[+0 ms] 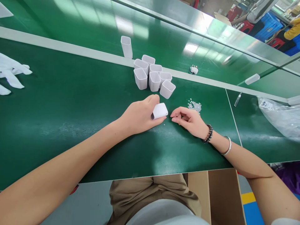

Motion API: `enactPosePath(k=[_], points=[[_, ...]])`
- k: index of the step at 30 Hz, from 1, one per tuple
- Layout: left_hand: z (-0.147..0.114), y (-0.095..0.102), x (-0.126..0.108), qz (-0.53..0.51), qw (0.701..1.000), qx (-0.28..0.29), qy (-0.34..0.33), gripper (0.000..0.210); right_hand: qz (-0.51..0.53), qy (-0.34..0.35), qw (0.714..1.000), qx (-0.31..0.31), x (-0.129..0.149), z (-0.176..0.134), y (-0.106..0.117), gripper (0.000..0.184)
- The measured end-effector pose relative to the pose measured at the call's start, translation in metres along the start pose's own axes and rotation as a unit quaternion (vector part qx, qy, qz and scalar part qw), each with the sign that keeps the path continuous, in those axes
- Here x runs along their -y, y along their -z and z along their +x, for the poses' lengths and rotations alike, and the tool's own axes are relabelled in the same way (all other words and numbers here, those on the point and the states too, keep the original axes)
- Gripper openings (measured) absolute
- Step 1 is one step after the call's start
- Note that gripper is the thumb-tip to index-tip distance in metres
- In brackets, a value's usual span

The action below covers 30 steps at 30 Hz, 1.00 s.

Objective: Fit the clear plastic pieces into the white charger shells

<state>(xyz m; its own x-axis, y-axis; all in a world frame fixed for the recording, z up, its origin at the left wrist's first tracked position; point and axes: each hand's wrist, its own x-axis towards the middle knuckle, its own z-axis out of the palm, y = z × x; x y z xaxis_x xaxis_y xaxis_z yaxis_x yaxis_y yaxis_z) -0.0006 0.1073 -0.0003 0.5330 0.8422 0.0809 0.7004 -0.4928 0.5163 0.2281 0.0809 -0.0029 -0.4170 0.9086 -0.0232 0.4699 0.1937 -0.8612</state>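
Observation:
My left hand (140,116) is wrapped round a small white plastic housing (161,110) just above the green table. The housing's rounded end faces right, and a dark spot shows by its lower left edge. Just right of it, my right hand (192,122) has thumb and fingertips drawn together; whatever they may pinch is too small to make out. Behind that hand lies a pile of tiny clear pieces (195,105), partly covered by it. Several open white plastic cups with squared sides (154,82) stand grouped beyond my left hand.
One more white cup (127,47) stands farther back by a pale strip (93,56). A small component (193,70), a pen-like tool (237,99) and a clear plastic bag (278,115) lie to the right. White gloves (11,70) rest at left. People sit in the background.

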Motion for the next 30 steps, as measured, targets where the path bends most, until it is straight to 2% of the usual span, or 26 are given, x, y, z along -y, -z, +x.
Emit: enactPosePath(k=[5, 11, 16, 19, 23, 28, 30], points=[[0.002, 0.002, 0.002, -0.020, 1.000, -0.003, 0.007, 0.031, -0.108, 0.099, 0.989, 0.003, 0.006, -0.003, -0.016, 0.007], [0.003, 0.002, 0.001, -0.029, 1.000, 0.000, 0.012, 0.032, -0.169, 0.135, 0.976, -0.001, 0.007, -0.002, -0.022, 0.015], [0.003, 0.001, 0.003, -0.035, 0.999, -0.004, 0.009, 0.032, -0.315, 0.195, 0.929, -0.003, 0.006, -0.002, -0.025, 0.022], [0.004, 0.002, 0.004, -0.048, 0.999, -0.001, 0.016, 0.034, -0.360, 0.214, 0.908, -0.013, 0.006, -0.003, -0.027, 0.025], [0.004, 0.005, 0.003, -0.060, 0.998, 0.009, 0.028, 0.035, -0.359, 0.227, 0.905, -0.033, 0.005, -0.003, -0.025, 0.024], [0.002, 0.004, -0.001, -0.063, 0.997, 0.020, 0.030, 0.036, -0.291, 0.233, 0.920, -0.124, 0.003, 0.002, -0.017, 0.012], [0.001, 0.004, -0.002, -0.060, 0.997, 0.022, 0.031, 0.036, -0.277, 0.235, 0.921, -0.139, 0.002, 0.004, -0.016, 0.010]])
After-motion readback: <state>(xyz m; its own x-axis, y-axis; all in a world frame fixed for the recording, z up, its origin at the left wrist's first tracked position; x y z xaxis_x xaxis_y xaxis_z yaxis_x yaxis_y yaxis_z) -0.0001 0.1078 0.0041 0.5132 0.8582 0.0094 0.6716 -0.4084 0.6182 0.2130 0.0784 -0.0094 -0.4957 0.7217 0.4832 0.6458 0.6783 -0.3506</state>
